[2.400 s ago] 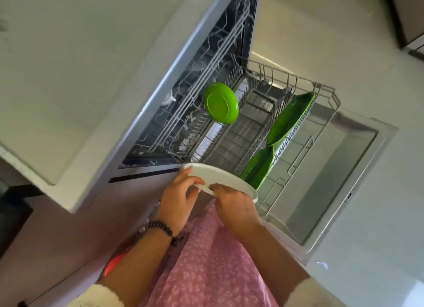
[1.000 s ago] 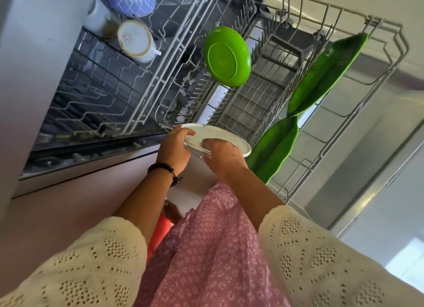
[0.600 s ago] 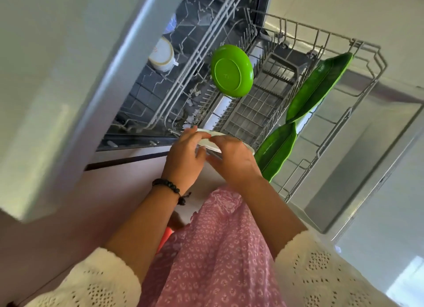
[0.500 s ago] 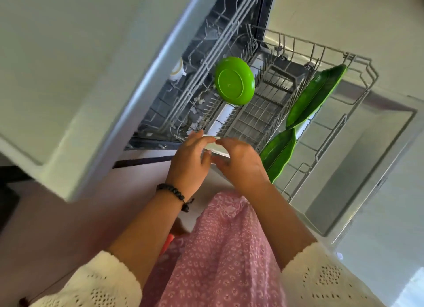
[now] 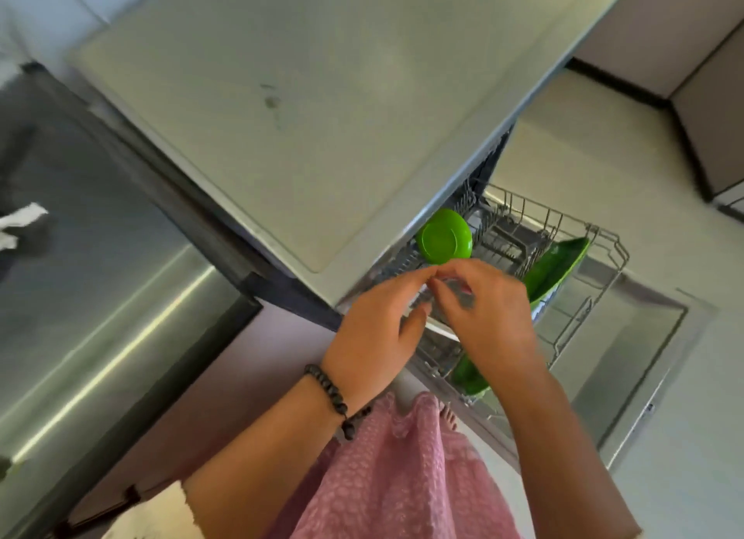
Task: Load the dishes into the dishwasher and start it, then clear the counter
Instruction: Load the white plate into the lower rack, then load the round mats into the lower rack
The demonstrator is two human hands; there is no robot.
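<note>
above the open dishwasher, the pale grey countertop slab (image 5: 322, 95) fills most of the view and hides all but the outer end of the pulled-out grey wire lower rack (image 5: 571, 297). along the rack's far right edge leans a long green leaf-shaped platter (image 5: 563, 264), and a second green piece (image 5: 469, 379) shows at the near corner. a round green plate (image 5: 443, 236) stands on edge at the rack's left side, close under the counter lip. both hands meet over the rack's near left corner: the left hand (image 5: 374, 333) curls its fingers toward a thin white plate (image 5: 441, 329), only a sliver of whose rim shows between the hands, and the right hand (image 5: 491, 313) arches over it with bent fingers. whether either hand truly grasps the plate or merely touches it, i cannot tell. judging by this, loading is partway: three green pieces are racked and the white plate is at the rack, while closing the door, starting the machine and clearing the counter remain.
</note>
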